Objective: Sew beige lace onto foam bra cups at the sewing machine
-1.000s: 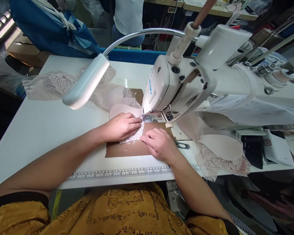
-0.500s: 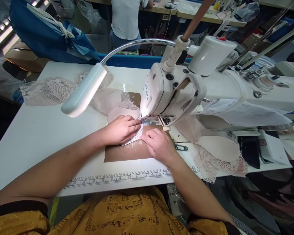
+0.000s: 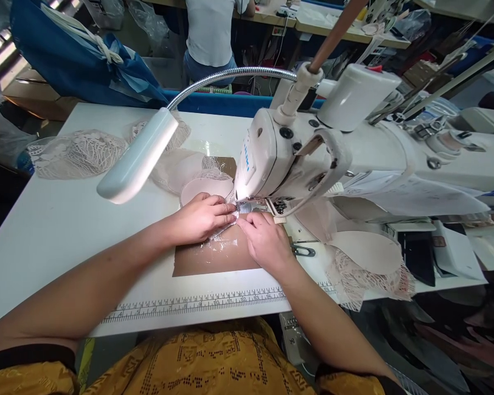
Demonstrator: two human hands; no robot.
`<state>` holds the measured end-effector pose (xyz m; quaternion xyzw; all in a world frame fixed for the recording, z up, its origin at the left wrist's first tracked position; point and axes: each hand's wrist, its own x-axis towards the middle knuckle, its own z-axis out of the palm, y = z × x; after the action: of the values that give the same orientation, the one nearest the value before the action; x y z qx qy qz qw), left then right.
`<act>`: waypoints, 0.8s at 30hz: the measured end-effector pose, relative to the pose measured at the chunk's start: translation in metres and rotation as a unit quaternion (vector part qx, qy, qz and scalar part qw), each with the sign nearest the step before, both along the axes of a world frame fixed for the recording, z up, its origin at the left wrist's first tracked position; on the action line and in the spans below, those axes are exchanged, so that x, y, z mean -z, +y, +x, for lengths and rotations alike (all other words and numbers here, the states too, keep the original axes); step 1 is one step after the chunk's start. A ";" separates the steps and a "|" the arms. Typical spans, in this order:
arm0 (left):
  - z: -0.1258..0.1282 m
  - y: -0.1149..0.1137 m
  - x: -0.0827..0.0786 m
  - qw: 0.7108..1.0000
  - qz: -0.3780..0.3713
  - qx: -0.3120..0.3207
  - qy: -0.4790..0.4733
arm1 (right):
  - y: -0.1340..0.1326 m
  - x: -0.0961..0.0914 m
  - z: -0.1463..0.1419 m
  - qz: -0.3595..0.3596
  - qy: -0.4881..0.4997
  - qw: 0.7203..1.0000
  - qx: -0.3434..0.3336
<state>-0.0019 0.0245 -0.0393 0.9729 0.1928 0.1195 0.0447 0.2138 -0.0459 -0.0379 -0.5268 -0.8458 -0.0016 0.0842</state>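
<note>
Under the head of the white sewing machine (image 3: 257,156) lies a narrow piece of white lace (image 3: 224,233), mostly covered by my hands. My left hand (image 3: 201,218) is closed on the lace, its fingertips close to the needle area. From the right, my right hand (image 3: 269,241) pinches the lace edge between thumb and forefinger, almost touching the left fingertips. Pale cup-shaped pieces (image 3: 206,192) with lace lie just behind my left hand. A brown taped sheet (image 3: 214,260) covers the table beneath both hands. The needle tip itself is hidden.
A lamp (image 3: 138,156) on a bendable neck hangs over the left side. More lace pieces (image 3: 78,153) lie at the left, and a pale cup piece (image 3: 366,251) with lace at the right. A printed ruler (image 3: 201,303) runs along the front edge. A person (image 3: 209,33) is beyond the table.
My right hand has moved slightly up toward the needle, closer to my left fingertips. Less of the lace shows between my hands. My left hand stays nearly in place.
</note>
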 end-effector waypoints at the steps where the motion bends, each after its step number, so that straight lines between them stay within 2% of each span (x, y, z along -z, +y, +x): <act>1: 0.000 0.001 0.000 1.000 0.001 -0.004 0.001 | 0.001 0.000 -0.001 0.000 0.000 1.000 0.005; 10: 0.002 0.006 0.002 0.999 0.009 -0.051 0.013 | 0.003 0.002 -0.002 -0.015 -0.002 0.999 0.048; 24: 0.004 0.000 -0.006 0.993 0.024 -0.107 0.051 | 0.001 0.004 0.003 -0.022 0.057 0.997 0.039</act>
<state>0.0019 0.0249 -0.0337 0.9523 0.2950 0.0783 -0.0018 0.2171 -0.0450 -0.0423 -0.5603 -0.8183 0.0439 0.1208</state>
